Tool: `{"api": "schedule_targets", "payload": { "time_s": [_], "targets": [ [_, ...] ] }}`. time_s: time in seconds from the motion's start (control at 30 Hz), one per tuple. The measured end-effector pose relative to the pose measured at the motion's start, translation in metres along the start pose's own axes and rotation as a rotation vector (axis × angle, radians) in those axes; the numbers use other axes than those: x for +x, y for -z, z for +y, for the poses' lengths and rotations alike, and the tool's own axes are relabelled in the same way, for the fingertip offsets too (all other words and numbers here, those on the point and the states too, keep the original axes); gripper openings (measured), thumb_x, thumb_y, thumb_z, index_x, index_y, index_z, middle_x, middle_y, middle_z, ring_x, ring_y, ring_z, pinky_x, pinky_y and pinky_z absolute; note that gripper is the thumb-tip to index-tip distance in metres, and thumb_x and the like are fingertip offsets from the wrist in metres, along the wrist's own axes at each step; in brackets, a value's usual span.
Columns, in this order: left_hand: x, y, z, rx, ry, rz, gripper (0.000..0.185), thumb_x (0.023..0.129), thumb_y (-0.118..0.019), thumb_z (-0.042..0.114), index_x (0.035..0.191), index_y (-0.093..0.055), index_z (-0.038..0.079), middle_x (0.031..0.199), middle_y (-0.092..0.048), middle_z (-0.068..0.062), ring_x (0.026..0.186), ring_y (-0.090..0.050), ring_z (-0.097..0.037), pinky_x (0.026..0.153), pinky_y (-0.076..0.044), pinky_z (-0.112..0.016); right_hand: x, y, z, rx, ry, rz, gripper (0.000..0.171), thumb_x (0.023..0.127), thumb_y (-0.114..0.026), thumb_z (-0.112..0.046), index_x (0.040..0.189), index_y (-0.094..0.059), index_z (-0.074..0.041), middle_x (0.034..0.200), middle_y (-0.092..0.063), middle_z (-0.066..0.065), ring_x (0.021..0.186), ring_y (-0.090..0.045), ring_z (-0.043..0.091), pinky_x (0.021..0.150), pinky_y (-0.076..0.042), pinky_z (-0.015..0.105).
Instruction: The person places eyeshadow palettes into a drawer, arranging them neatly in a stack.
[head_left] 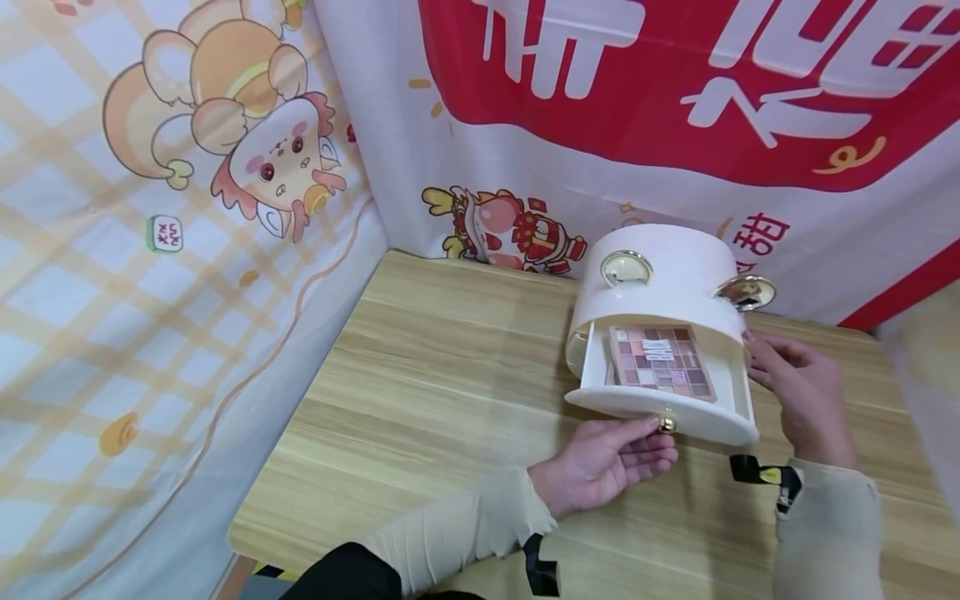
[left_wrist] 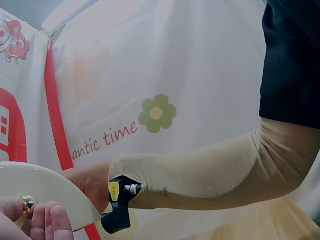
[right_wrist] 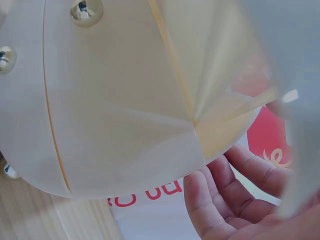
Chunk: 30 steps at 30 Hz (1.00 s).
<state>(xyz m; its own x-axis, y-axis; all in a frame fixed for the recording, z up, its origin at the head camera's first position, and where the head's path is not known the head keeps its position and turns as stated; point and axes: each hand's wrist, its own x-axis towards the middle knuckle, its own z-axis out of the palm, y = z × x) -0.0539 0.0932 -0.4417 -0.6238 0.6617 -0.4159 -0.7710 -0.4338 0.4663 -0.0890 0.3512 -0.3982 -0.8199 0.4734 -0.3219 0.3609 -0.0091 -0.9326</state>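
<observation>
A white cosmetics storage box with rounded ends has its drawer pulled out toward the person. Inside the drawer lies an eyeshadow palette with a grid of pink and brown shades. My left hand pinches the small gold knob on the drawer front between thumb and fingers. In the left wrist view, fingertips sit around that knob. At the box's right side, my right hand holds its edge, and the right wrist view shows bent fingers against the pale curved wall.
Two gold-rimmed round pieces stick out from the upper part of the box. Under everything is a wood-grain table. Printed cloth hangs at the left, and a red-and-white banner hangs close behind the box.
</observation>
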Motion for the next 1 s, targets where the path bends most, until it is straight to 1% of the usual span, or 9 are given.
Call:
{"api": "schedule_targets", "payload": {
  "time_s": [0.23, 0.33, 0.47, 0.57, 0.8, 0.93, 1.0],
  "targets": [
    [0.004, -0.005, 0.0, -0.042, 0.0, 0.017, 0.012, 0.096, -0.066, 0.01, 0.103, -0.072, 0.003, 0.089, -0.072, -0.01, 0.081, -0.072, -0.018, 0.089, -0.058, -0.033, 0.0, 0.0, 0.001, 0.003, 0.008, -0.007, 0.044, 0.083, -0.079, -0.045, 0.111, -0.065, -0.015, 0.107, -0.056, -0.005, 0.087, -0.058, 0.01, 0.066, -0.057, 0.015],
    [0.007, -0.005, 0.002, -0.057, -0.011, 0.03, 0.011, 0.096, -0.066, 0.011, 0.1, -0.073, 0.004, 0.088, -0.072, -0.01, 0.08, -0.072, -0.017, 0.087, -0.058, -0.032, 0.001, 0.0, 0.002, 0.008, 0.013, -0.008, 0.043, 0.083, -0.08, -0.045, 0.111, -0.066, -0.015, 0.107, -0.056, -0.004, 0.085, -0.059, 0.009, 0.066, -0.057, 0.015],
    [0.012, -0.006, 0.005, -0.077, -0.033, 0.049, 0.01, 0.095, -0.068, 0.014, 0.094, -0.073, 0.005, 0.087, -0.073, -0.01, 0.079, -0.071, -0.017, 0.085, -0.059, -0.031, 0.001, 0.001, 0.003, 0.02, 0.024, -0.012, 0.038, 0.083, -0.08, -0.044, 0.106, -0.067, -0.017, 0.106, -0.057, -0.004, 0.083, -0.061, 0.008, 0.067, -0.057, 0.016],
    [0.016, -0.007, 0.007, -0.085, -0.042, 0.059, 0.011, 0.094, -0.07, 0.015, 0.093, -0.074, 0.005, 0.087, -0.073, -0.009, 0.079, -0.071, -0.017, 0.085, -0.059, -0.03, 0.001, 0.002, 0.003, 0.03, 0.033, -0.014, 0.035, 0.083, -0.08, -0.043, 0.104, -0.068, -0.018, 0.106, -0.058, -0.004, 0.082, -0.061, 0.008, 0.068, -0.058, 0.016],
    [0.027, -0.012, 0.012, -0.112, -0.043, 0.07, 0.012, 0.093, -0.071, 0.017, 0.092, -0.073, 0.005, 0.088, -0.072, -0.009, 0.08, -0.071, -0.016, 0.086, -0.058, -0.029, 0.001, 0.001, 0.002, 0.027, 0.026, -0.013, 0.039, 0.082, -0.081, -0.043, 0.107, -0.067, -0.016, 0.107, -0.057, -0.003, 0.083, -0.061, 0.008, 0.069, -0.058, 0.017],
    [0.034, -0.016, 0.014, -0.129, -0.057, 0.07, 0.011, 0.094, -0.071, 0.017, 0.092, -0.073, 0.006, 0.088, -0.072, -0.008, 0.081, -0.071, -0.017, 0.088, -0.058, -0.03, 0.001, 0.002, 0.002, 0.025, 0.023, -0.024, 0.04, 0.082, -0.08, -0.044, 0.108, -0.067, -0.017, 0.108, -0.056, -0.003, 0.085, -0.061, 0.008, 0.068, -0.058, 0.016],
    [0.037, -0.018, 0.015, -0.142, -0.065, 0.082, 0.011, 0.094, -0.071, 0.016, 0.091, -0.073, 0.005, 0.088, -0.072, -0.009, 0.08, -0.071, -0.018, 0.088, -0.058, -0.031, 0.0, 0.002, 0.001, 0.012, 0.015, -0.026, 0.042, 0.082, -0.08, -0.045, 0.11, -0.067, -0.017, 0.109, -0.056, -0.004, 0.087, -0.06, 0.009, 0.067, -0.057, 0.016]
  ]
}}
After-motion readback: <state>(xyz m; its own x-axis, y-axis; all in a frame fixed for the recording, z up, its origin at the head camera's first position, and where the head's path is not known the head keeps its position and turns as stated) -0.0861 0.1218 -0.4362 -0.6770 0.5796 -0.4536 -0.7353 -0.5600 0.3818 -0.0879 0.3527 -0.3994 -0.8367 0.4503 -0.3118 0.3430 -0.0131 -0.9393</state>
